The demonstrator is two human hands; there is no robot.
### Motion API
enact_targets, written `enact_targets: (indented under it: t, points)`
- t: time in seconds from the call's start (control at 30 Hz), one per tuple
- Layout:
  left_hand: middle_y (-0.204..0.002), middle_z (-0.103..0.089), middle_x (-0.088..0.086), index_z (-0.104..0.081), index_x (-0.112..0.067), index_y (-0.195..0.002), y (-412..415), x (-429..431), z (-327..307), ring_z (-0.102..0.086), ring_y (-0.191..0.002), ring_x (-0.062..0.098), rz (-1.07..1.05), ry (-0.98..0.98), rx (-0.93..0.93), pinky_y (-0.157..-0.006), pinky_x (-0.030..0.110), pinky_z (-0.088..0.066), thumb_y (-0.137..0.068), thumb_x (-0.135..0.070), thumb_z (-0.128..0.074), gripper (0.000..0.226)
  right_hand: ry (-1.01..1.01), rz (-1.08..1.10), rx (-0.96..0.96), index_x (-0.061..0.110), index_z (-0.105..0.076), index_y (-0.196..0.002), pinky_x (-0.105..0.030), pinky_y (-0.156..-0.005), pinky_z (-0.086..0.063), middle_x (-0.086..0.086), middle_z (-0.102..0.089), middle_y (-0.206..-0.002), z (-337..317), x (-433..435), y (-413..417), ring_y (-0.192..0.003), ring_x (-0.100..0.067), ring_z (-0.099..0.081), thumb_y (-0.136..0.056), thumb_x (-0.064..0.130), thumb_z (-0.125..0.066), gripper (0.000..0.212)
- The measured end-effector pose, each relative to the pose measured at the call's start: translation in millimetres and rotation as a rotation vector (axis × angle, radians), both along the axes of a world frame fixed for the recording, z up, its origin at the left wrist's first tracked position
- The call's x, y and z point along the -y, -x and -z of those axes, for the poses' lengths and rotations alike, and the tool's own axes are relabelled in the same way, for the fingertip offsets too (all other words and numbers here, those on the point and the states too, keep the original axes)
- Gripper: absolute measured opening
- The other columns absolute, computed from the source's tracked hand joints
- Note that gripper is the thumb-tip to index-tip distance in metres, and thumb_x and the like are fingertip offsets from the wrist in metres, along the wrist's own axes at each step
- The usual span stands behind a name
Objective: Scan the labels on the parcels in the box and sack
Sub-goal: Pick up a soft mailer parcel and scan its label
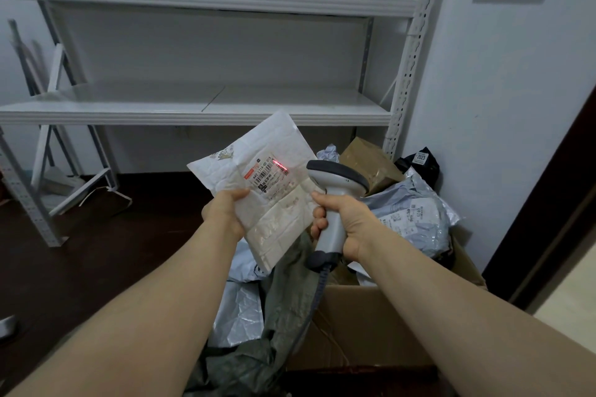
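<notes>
My left hand grips the left edge of a white padded mailer held up in front of me. Its label faces me, and a red scan line glows on the barcode. My right hand grips the handle of a grey barcode scanner, whose head points at the label from the right. Below lies the cardboard box with grey plastic parcels and a brown parcel in it. A grey-green sack lies left of the box with pale parcels on it.
White metal shelving stands right behind the parcels, with an upright post at its right. Loose shelf parts lean at the left on the dark floor. A white wall and a dark door frame close off the right side.
</notes>
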State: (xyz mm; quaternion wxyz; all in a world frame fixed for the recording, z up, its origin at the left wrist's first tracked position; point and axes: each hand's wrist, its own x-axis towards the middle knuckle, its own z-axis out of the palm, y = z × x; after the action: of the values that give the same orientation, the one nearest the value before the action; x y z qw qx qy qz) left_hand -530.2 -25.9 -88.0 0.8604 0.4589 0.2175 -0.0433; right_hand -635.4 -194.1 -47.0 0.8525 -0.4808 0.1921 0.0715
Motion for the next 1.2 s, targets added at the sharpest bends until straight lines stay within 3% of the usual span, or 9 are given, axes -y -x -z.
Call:
enact_targets:
  t: [0.3, 0.5, 0.8, 0.87, 1.03, 1.2]
  points:
    - [-0.105, -0.069, 0.018, -0.064, 0.001, -0.113, 1, -1, 0, -0.069, -0.089, 0.033, 0.001, 0.006, -0.001, -0.073, 0.051, -0.055, -0.071, 0.011, -0.066, 0.043, 0.015, -0.005, 0.0, 0.007, -0.054, -0.078, -0.019, -0.042, -0.043, -0.004, -0.05, -0.052, -1, -2, 4, -0.035, -0.01, -0.041, -0.086, 0.008, -0.065, 0.014]
    - [-0.103, -0.07, 0.016, -0.064, -0.002, -0.113, 2, -3, -1, -0.069, -0.088, 0.032, 0.03, -0.014, -0.006, -0.061, 0.044, -0.055, -0.071, 0.008, -0.068, 0.043, 0.007, 0.006, 0.001, 0.007, -0.055, -0.077, -0.019, -0.042, -0.044, -0.004, -0.05, -0.053, -1, -3, 2, -0.035, -0.01, -0.041, -0.086, 0.008, -0.066, 0.014]
    - [-0.104, -0.07, 0.017, -0.063, -0.002, -0.113, 2, -7, 2, -0.069, -0.089, 0.035, 0.033, -0.003, -0.018, -0.074, 0.058, -0.055, -0.066, 0.008, -0.07, 0.049, 0.038, -0.02, 0.013, 0.006, -0.056, -0.077, -0.02, -0.042, -0.043, -0.005, -0.05, -0.054, -1, -8, 4, -0.037, -0.01, -0.04, -0.086, 0.008, -0.066, 0.014]
    - [-0.104, -0.07, 0.016, -0.063, -0.001, -0.111, 5, -6, -1, -0.069, -0.09, 0.034, 0.028, -0.022, -0.021, -0.073, 0.055, -0.055, -0.067, 0.008, -0.07, 0.045, 0.171, -0.044, 0.035, 0.005, -0.056, -0.075, -0.021, -0.042, -0.044, -0.006, -0.05, -0.055, 0, -8, 4, -0.038, -0.012, -0.041, -0.085, 0.007, -0.068, 0.016]
    - [-0.093, -0.066, 0.013, -0.056, -0.005, -0.082, 10, -6, -8, -0.066, -0.08, 0.03, -0.032, -0.085, -0.043, -0.075, 0.048, -0.055, -0.07, 0.008, -0.071, 0.023, 0.654, -0.124, 0.096, 0.004, -0.054, -0.076, -0.023, -0.04, -0.045, -0.008, -0.05, -0.054, 5, -8, 2, -0.038, -0.013, -0.04, -0.083, 0.004, -0.07, 0.017]
    - [-0.091, -0.067, 0.013, -0.056, -0.005, -0.081, 14, -11, -13, -0.065, -0.077, 0.029, -0.019, -0.104, -0.03, -0.075, 0.045, -0.055, -0.071, 0.008, -0.068, 0.021, 0.931, -0.162, 0.196, 0.007, -0.054, -0.085, -0.029, -0.048, -0.047, -0.008, -0.053, -0.061, 5, -10, 1, -0.043, -0.015, -0.046, -0.079, 0.005, -0.07, 0.017]
